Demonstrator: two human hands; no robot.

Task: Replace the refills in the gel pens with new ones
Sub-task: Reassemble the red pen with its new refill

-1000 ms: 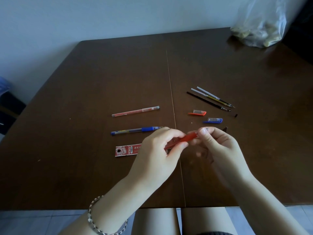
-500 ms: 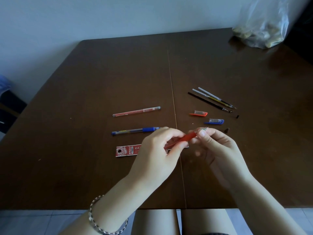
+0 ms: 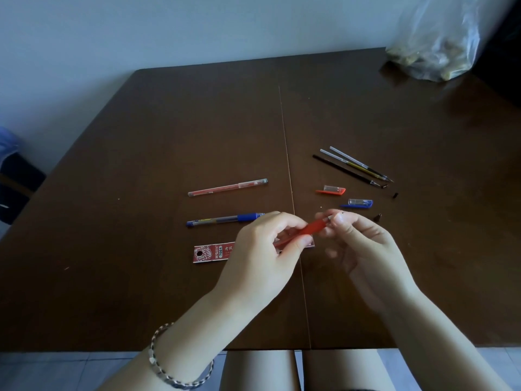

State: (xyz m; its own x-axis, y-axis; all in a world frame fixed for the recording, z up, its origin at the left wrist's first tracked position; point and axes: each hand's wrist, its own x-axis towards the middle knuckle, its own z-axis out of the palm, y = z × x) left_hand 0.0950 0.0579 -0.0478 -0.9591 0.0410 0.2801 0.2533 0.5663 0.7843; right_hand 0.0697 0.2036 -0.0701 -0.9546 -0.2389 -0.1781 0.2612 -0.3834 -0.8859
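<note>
My left hand grips a red gel pen by its barrel, a little above the table. My right hand pinches the pen's tip end between thumb and fingers. On the table lie a red-ink pen barrel, a blue pen without its cap, and a red refill packet partly hidden under my left hand. Three loose refills lie at the right, with a red cap and a blue cap near them.
The dark wooden table has a seam down the middle. Two small black pen parts lie right of the caps. A clear plastic bag sits at the far right corner. A wall stands behind.
Both hands stay on the red pen at the same spot. The right fingers have shifted slightly on the tip end.
</note>
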